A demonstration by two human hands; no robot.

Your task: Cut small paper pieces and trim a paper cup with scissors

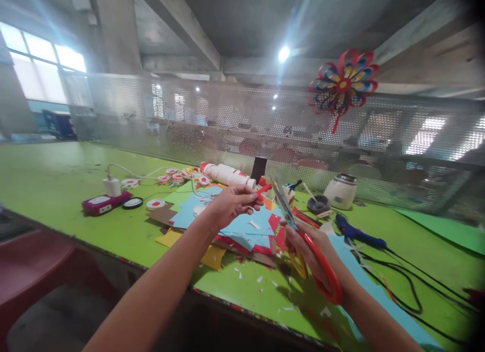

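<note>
A small red piece [265, 189] is pinched in the left hand [235, 205], above the coloured paper sheets [239, 224] piled on the green counter [49, 180]. Red-handled scissors [291, 220] are gripped by the right hand [310, 243], their blades pointed upward beside the piece. A blue glue gun [358, 234] is laid to the right, its cord [411, 286] trailed along the counter.

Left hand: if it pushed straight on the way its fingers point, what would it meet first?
Beyond the red piece held by the left hand, probably the scissors, at their blades; one view leaves the depth unclear.
</note>
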